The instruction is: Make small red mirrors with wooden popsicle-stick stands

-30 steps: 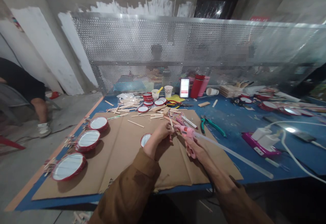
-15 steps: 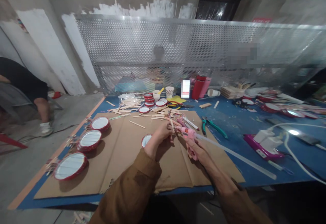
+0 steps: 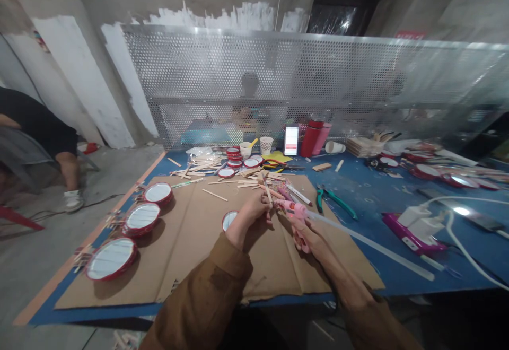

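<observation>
My right hand is wrapped round a pink glue gun, and a long clear glue stick juts out of its back. The nozzle points left, close to my left hand. Pinched in my left fingers is a thin wooden stick, tilted upward; its lower end is hidden by the fingers. A round red-rimmed piece with a white face lies on the cardboard, partly covered by my left hand. Three larger round red-rimmed pieces stand in a row at the left.
Loose wooden sticks, paper cups and a lit phone are at the back. Green-handled pliers and a purple power strip lie at the right. A perforated metal screen stands behind. Another person sits at far left.
The view has shifted very slightly. Both hands, the glue gun and the stick keep nearly the same position.
</observation>
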Available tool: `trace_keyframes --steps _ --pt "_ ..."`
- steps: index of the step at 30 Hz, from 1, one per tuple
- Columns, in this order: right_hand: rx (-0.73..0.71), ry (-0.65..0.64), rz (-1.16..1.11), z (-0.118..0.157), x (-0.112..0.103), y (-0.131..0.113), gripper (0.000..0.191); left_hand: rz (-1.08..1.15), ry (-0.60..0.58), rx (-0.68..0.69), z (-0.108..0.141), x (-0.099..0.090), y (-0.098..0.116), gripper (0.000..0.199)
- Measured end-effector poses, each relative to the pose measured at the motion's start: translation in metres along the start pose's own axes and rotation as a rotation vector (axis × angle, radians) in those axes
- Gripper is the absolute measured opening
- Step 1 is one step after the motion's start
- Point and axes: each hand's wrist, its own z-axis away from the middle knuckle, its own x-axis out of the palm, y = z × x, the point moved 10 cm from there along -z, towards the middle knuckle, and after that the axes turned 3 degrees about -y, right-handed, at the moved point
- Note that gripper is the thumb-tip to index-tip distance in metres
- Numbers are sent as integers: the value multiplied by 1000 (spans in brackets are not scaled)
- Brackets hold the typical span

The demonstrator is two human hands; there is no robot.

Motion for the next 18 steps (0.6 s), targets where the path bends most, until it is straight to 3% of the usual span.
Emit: trace_keyframes --steps 10,18 --pt "-5 -1 -28 -1 -1 3 47 -50 -88 -19 -2 4 -3 26" --pt "6 9 -93 -4 -4 11 45 -158 -70 -9 -3 4 0 29"
